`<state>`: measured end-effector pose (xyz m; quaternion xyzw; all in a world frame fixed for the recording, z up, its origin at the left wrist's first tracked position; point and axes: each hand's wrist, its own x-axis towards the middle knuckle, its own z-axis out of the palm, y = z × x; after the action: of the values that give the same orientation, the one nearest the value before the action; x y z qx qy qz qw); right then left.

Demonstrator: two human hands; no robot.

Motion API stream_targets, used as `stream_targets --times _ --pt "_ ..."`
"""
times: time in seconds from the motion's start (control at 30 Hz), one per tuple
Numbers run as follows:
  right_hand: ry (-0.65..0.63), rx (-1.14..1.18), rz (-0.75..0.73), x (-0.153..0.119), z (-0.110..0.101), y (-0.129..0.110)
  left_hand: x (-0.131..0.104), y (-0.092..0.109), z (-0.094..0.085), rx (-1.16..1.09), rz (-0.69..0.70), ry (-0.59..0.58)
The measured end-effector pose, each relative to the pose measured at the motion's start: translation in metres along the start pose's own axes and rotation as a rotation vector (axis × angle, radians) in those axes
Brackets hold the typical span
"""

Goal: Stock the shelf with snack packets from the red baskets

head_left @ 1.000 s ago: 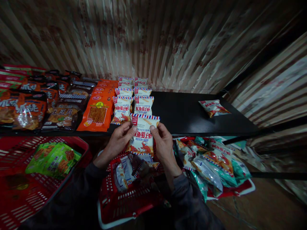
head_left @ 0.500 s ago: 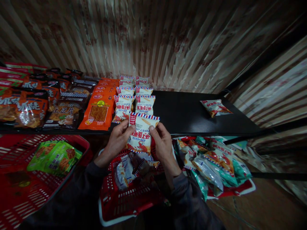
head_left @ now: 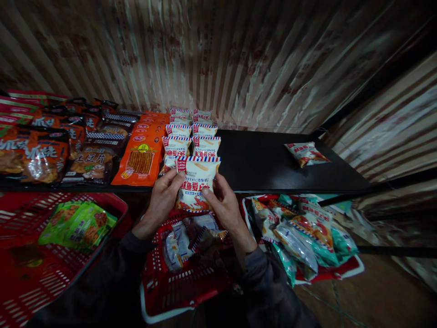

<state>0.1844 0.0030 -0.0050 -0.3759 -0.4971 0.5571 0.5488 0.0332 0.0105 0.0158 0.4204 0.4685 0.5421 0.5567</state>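
Observation:
Between my two hands is a white snack bag (head_left: 196, 180) with a red-and-blue striped top edge, its printed front facing me. My left hand (head_left: 162, 196) pinches its left side, and my right hand (head_left: 223, 200) grips the right side with the thumb across the front. The bag is upright at the front edge of the black shelf (head_left: 252, 159). Right behind it, two columns of matching white bags (head_left: 206, 146) run back toward the wall; the held bag hides part of the front ones. Below my hands, a red basket (head_left: 184, 291) holds several more packets (head_left: 177, 246).
Orange packets (head_left: 138, 157), brown bags (head_left: 90, 157) and black-and-orange bags (head_left: 44, 150) fill the shelf's left. One white bag (head_left: 305, 153) lies alone at the right. A left basket (head_left: 116, 200) holds green packets (head_left: 80, 223); the right basket (head_left: 355, 269) is heaped with bags.
Both hands have moved the white snack bag slightly left and up, closer to the front bags of the columns. My right thumb has slid further over its front.

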Motion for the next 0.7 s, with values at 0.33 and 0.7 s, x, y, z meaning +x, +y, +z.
stream_targets --times 0.33,0.7 --pt "0.202 -0.104 -0.113 0.003 -0.006 -0.004 -0.005 -0.009 0.0 0.196 0.389 0.155" --pt "0.287 -0.269 -0.226 -0.001 -0.003 -0.006 -0.022 0.001 0.011 0.513 0.646 0.011"
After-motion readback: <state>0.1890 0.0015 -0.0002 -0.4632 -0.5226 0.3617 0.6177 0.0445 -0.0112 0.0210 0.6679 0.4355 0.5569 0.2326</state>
